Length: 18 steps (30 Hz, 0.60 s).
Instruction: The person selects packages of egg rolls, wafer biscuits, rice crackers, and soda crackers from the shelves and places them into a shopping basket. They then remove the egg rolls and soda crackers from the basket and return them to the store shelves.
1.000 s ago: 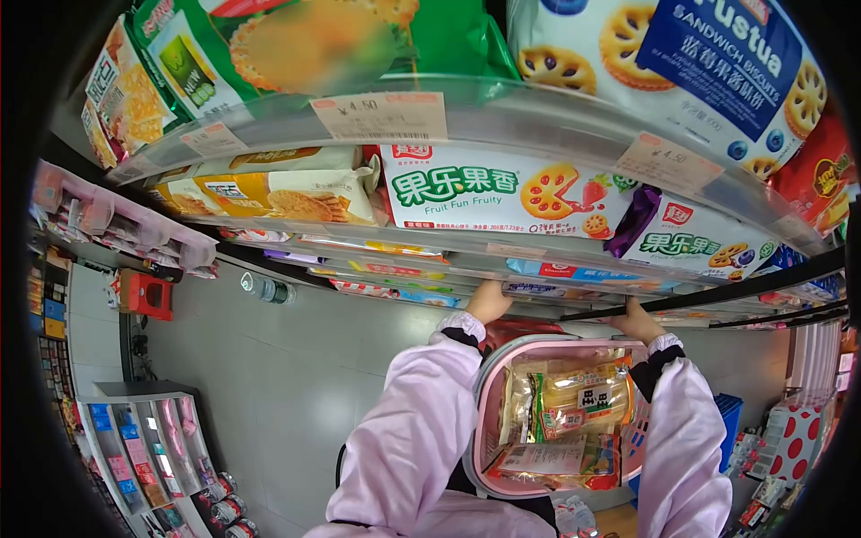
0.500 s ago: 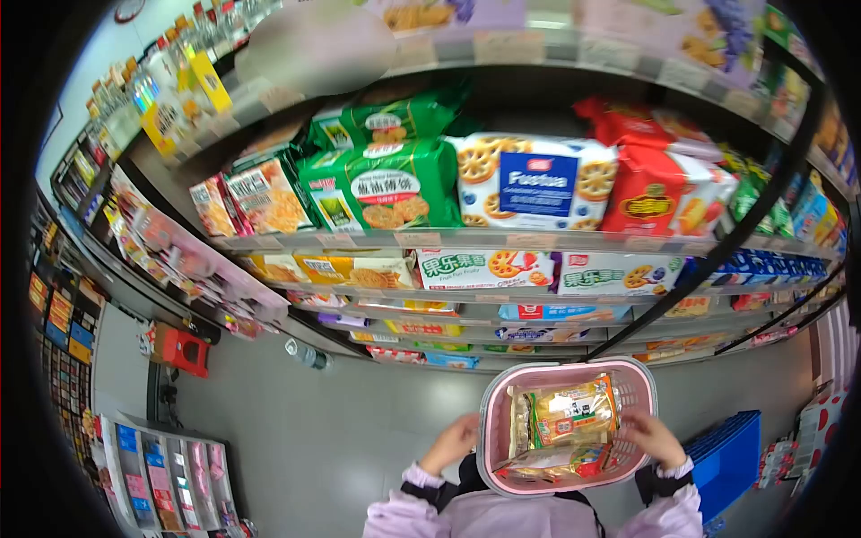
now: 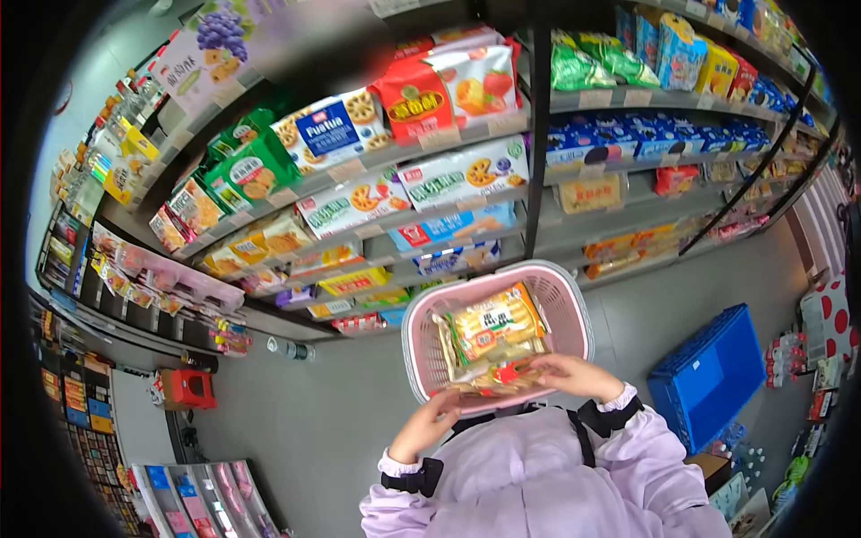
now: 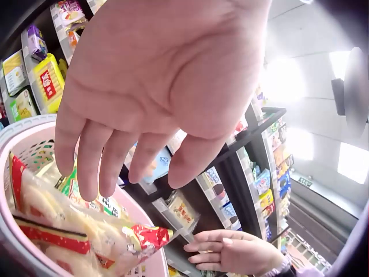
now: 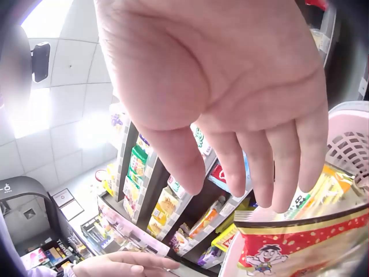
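Observation:
A pink basket (image 3: 563, 309) with a grey rim sits at the front of the person's body, below the shelves. Inside lie a clear snack pack (image 3: 491, 325) with green and orange edges and, nearer the body, a clear pack with red ends (image 4: 75, 239). The left hand (image 3: 423, 429) hovers by the near left rim, fingers extended and holding nothing. Over the near right side, the right hand (image 3: 578, 377) reaches in with straight fingers. Its fingertips are right at the red-ended pack, whose printed cartoon figure (image 5: 267, 258) shows in the right wrist view.
Shelves of biscuit boxes (image 3: 354, 204) and bags curve across the front, with a black upright post (image 3: 538, 134) between sections. On the floor to the right stands a blue crate (image 3: 704, 377). A bottle pack (image 3: 291, 348) and a red stool (image 3: 190, 388) are at left.
Both hands have come back from the lower shelf edge to the basket's near side. The head view has pulled away and turned right, so more shelving shows there.

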Motion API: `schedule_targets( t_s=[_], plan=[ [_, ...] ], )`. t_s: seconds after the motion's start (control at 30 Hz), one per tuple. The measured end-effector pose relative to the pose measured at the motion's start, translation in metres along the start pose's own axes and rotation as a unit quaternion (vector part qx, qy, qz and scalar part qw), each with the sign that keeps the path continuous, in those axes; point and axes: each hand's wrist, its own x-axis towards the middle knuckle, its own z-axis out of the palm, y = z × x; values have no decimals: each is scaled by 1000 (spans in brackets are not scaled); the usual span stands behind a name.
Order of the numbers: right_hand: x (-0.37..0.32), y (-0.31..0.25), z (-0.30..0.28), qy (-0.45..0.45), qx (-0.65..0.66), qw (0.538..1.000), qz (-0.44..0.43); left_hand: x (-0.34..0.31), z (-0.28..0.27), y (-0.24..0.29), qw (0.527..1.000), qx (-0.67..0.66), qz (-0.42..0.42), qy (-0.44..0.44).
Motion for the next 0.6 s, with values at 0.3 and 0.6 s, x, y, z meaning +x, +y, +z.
schedule_targets(
  t_s=[0.3, 0.6],
  plan=[
    [-56, 38, -6, 22, 21, 993, 111, -12, 30, -7, 998, -27, -61, 0],
    [-46, 20, 24, 77, -35, 992, 93, -15, 11, -30, 999, -6, -42, -16]
  ],
)
